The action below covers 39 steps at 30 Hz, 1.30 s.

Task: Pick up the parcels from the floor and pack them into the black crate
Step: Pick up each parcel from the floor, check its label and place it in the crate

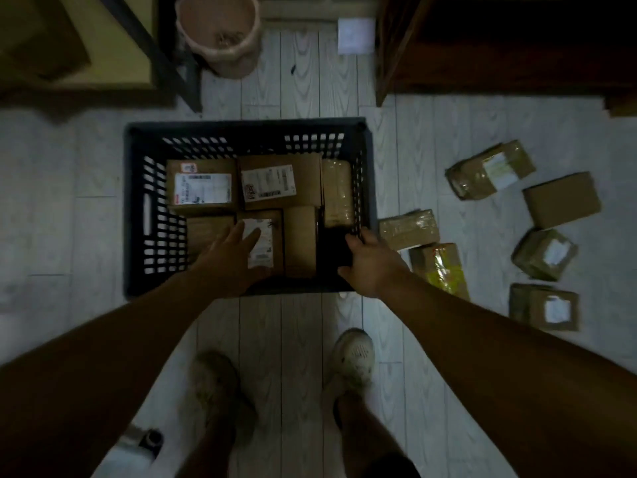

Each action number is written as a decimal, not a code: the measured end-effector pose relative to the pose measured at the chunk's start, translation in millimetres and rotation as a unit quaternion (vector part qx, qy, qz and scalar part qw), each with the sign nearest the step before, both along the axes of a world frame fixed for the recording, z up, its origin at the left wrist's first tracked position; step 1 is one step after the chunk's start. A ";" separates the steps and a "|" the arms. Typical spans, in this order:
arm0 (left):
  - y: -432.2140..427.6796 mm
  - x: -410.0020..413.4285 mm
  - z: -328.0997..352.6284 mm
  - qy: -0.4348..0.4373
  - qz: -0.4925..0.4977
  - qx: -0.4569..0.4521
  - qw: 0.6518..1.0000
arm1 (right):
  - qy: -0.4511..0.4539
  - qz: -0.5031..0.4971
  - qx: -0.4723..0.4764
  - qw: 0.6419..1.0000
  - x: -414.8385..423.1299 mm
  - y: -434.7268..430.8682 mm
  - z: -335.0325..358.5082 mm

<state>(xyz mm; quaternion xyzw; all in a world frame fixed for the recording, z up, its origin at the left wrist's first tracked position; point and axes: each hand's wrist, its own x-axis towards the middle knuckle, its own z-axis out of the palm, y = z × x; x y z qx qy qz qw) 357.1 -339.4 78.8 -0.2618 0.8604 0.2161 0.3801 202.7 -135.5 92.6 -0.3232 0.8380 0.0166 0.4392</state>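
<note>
From my end I see the pale plank floor (69,201) and, on it, the black crate (241,128), filled with cardboard parcels (206,188) side by side, with a dark gap at its near right corner. Six loose parcels (562,200) lie on the floor to the crate's right (a taped parcel (408,229) sits just beside its wall). The left hand (227,260) lies flat, fingers straight, on a white-labelled parcel (265,246) at the crate's near side. The right hand (370,267) curls over the crate's right rim, gripping it.
</note>
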 end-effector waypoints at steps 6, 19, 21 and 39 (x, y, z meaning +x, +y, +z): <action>55.0 22.0 194.0 0.071 0.063 0.005 0.995 | -0.004 -0.012 -0.024 1.000 16.0 28.3 181.0; 140.6 47.7 427.4 0.216 0.078 -0.002 0.973 | 0.156 -0.126 -0.030 0.979 57.0 190.0 427.1; 158.8 45.4 451.6 0.233 0.051 0.001 0.971 | 0.191 -0.144 -0.024 0.971 63.3 223.8 451.5; 505.8 -70.0 576.1 0.295 -0.038 0.129 0.946 | 0.267 -0.279 -0.086 0.918 52.5 581.7 577.4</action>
